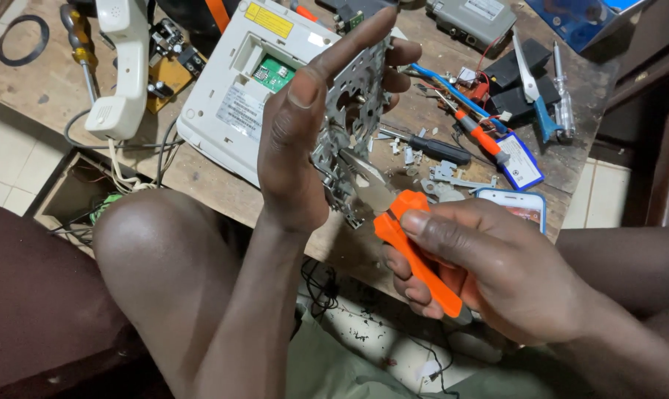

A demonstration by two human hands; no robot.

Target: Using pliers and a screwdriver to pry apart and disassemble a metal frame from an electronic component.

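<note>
- The wooden table point(201, 177) bears the clutter of a repair job: parts lie spread flat, seemingly so each stays within reach of the seated person, whose bare knee point(153, 236) rises just in front of the near edge.
- The white device casing point(231, 96) lies face down on the table with a small green circuit board point(274, 74) showing in an open bay, so the inside can be got at.
- A white telephone handset point(124, 66) rests at the table's left, its cord trailing off the edge.
- The left hand point(305, 140) is raised above the table, fingers long and pressed together along one side of a perforated metal plate point(353, 111), the thumb gripping the near side; it holds the plate upright and edge-on to the camera, presumably to turn the work face toward the tool.
- The right hand point(490, 266) is closed around the orange handle of a pair of pliers point(412, 251), the index finger laid along the top; the metal tip point(371, 188) meets the plate's lower edge (whether it grips or merely touches, I cannot tell).
- A phone with a blue case point(513, 203) lies just beyond the right hand.
- Screwdrivers lie well apart: a black-handled one point(430, 148) mid-table, an orange-and-blue one point(471, 122) beyond it, and a yellow-handled one point(79, 44) by the handset.
- Small metal scraps point(453, 177) lie loose near the phone.
</note>
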